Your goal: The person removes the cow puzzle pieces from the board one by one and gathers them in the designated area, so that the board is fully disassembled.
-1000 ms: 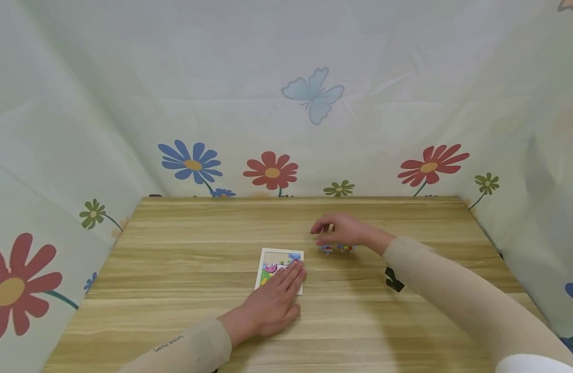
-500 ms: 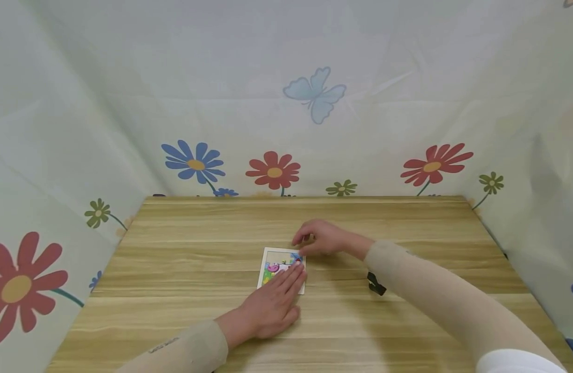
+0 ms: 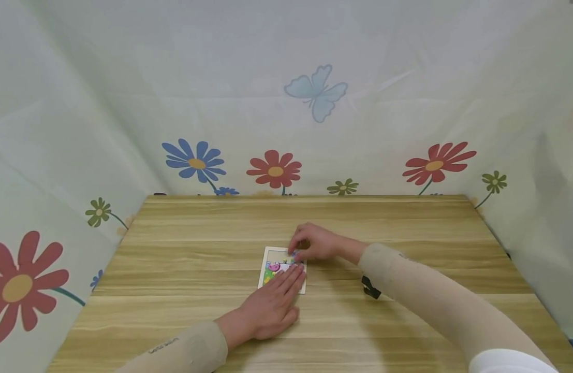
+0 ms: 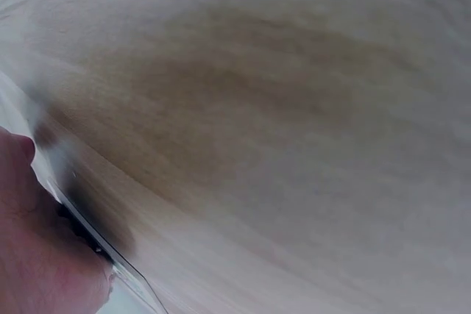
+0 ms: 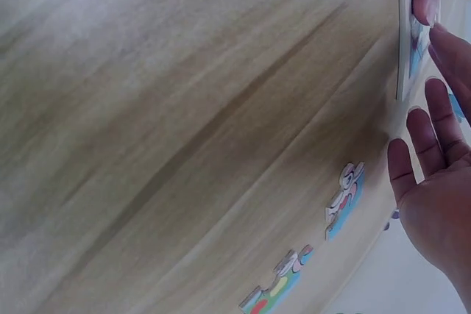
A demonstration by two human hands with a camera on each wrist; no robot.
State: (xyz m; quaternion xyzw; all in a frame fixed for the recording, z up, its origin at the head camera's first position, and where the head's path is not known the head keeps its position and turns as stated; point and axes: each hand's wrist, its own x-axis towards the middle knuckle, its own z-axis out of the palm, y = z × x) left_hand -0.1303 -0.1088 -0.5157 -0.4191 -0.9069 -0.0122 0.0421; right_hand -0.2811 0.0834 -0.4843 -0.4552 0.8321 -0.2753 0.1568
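A jigsaw puzzle in a white frame (image 3: 263, 274) lies on the wooden table, its picture showing a pink cartoon character. My left hand (image 3: 272, 305) rests flat across the lower right of it with straight fingers, covering that part. At the upper right corner is my right hand (image 3: 319, 242), thumb and forefinger slightly apart and touching a blue area of the picture. Its other fingers stay loosely bent in the right wrist view. Two loose puzzle pieces lie there beside that hand, one piece (image 5: 344, 200) nearer and a second piece (image 5: 278, 284) farther from the frame.
The wooden table (image 3: 197, 228) reaches back to a white curtain (image 3: 211, 114) printed with flowers and a butterfly. More curtain hangs at both sides. A small black device (image 3: 371, 287) sits under the right forearm.
My right hand has moved left from above the loose pieces to the puzzle's upper right corner, and its fingertips have come down there. The left hand has stayed on the puzzle.
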